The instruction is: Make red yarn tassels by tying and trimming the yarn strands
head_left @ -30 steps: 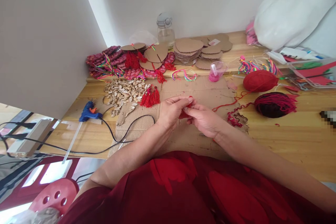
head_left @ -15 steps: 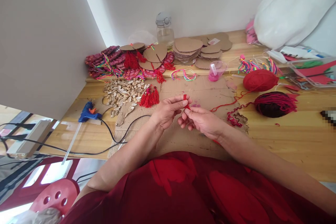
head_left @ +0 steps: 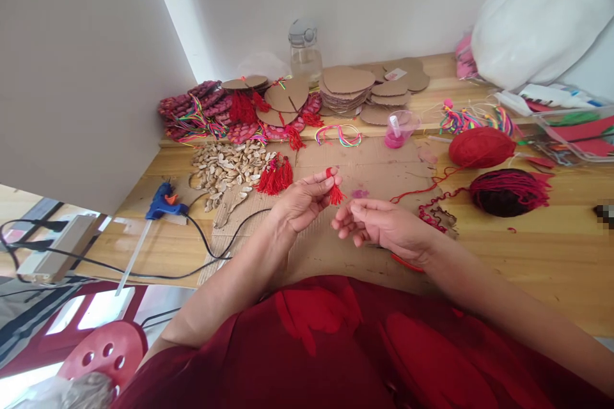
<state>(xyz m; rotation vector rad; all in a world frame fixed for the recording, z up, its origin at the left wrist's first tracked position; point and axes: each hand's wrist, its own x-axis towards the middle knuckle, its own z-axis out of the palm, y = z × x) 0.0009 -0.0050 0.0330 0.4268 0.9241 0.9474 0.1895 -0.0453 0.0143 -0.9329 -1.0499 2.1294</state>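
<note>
Between the thumb and fingers of my left hand is a small red yarn tassel, its loose strands fanning out toward my right hand. A short way to its right, my right hand has thumb and forefinger pinched together, the other fingers loosely curled; whatever is in the pinch is too small to make out. Both hands are above a worn cardboard sheet. Several finished red tassels lie in a bunch beyond my left hand. Under my right wrist a curved red object is partly hidden.
Peanut shells are heaped at left, near a blue glue gun with its cord. A red yarn ball and a dark magenta one lie right. Cardboard discs, a bottle and a pink-stained cup stand behind.
My right hand has drawn away from my left, down and to the right. The tassel's strands now hang spread out from my left fingers.
</note>
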